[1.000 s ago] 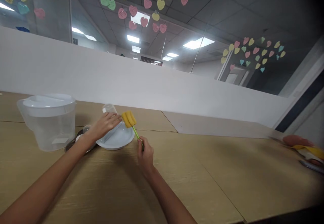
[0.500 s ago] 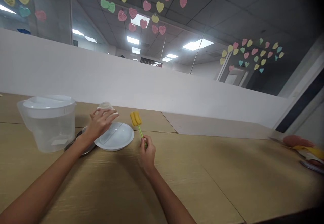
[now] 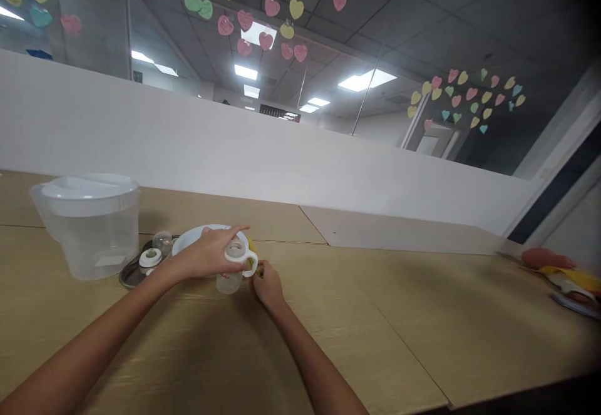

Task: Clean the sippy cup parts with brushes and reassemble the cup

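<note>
Both hands meet on a small clear bottle at lower centre of the frame.

The left hand (image 3: 211,255) is clamped around the clear bottle (image 3: 230,277), which stands on the wooden table (image 3: 375,333). The right hand (image 3: 265,283) is closed on a thin handle; a yellow sponge brush (image 3: 252,244) peeks out behind the bottle. No writing is legible anywhere. Just behind: a white plate (image 3: 188,240). To the left, a metal tray (image 3: 129,274) with small parts, then a lidded clear pitcher (image 3: 89,224). Paper hearts (image 3: 267,20) dot the glass above.

pale wood table (image 3: 399,327) — clear lidded jug (image 3: 91,224), white plate (image 3: 188,240), round metal tray (image 3: 129,275), small clear bottle (image 3: 230,277)
</note>
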Available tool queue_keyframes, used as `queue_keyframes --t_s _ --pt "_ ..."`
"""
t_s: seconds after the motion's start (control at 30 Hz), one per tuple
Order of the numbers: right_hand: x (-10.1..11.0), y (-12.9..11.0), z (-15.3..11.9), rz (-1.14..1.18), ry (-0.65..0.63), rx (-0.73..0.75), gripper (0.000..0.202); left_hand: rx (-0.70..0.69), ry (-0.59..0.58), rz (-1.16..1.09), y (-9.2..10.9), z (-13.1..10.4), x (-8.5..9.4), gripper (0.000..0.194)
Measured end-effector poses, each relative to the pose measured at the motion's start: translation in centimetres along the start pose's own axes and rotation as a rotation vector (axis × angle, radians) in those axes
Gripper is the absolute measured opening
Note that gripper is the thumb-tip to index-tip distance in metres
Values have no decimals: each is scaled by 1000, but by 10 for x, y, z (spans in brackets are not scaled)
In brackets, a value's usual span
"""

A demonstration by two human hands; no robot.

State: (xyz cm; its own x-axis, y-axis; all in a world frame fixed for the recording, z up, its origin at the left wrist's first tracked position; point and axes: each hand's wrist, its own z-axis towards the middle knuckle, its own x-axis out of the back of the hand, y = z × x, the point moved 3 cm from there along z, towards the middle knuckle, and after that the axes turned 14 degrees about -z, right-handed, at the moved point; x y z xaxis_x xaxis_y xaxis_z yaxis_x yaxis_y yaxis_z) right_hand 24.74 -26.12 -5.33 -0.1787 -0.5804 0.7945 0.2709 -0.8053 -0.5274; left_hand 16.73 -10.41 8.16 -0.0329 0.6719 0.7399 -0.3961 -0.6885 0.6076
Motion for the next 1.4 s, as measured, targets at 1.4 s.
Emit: queue_keyframes --t_s 1.4 --pt "7 5 3 -78 -3 67 29 68 36 -84 -51 -5 48 60"
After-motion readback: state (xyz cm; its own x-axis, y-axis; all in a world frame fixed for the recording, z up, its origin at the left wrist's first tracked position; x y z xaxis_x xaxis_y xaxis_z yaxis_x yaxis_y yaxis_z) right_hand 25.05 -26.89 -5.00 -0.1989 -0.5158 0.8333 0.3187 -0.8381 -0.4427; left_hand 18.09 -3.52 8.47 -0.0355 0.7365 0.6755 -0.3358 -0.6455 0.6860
